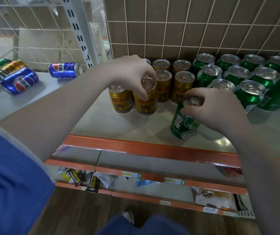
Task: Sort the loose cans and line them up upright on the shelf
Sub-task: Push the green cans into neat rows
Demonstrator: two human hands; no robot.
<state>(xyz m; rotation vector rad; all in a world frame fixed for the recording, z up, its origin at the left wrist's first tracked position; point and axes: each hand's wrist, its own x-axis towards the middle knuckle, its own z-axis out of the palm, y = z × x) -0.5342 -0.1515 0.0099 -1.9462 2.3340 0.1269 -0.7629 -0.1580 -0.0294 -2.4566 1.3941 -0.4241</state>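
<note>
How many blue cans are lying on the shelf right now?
2 for certain, both on their sides at the left: one blue can in the loose pile at the far left, another farther back near the upright post. The frame edge may hide more.

Gold cans (164,82), red emblem and dark lettering on the sides, silver tops. Green cans (247,77), glossy, white lettering, silver lids. One more green can (185,122) carries white script and a pale swirl near its base. Blue cans (19,81), with a round red, white and blue emblem and white characters. Shelf (102,122) surface pale grey-white, front lip orange. Back panel (203,22) brown behind a white wire grid. Sleeve (8,175) blue. Floor (78,214) dark wood grain.
</note>
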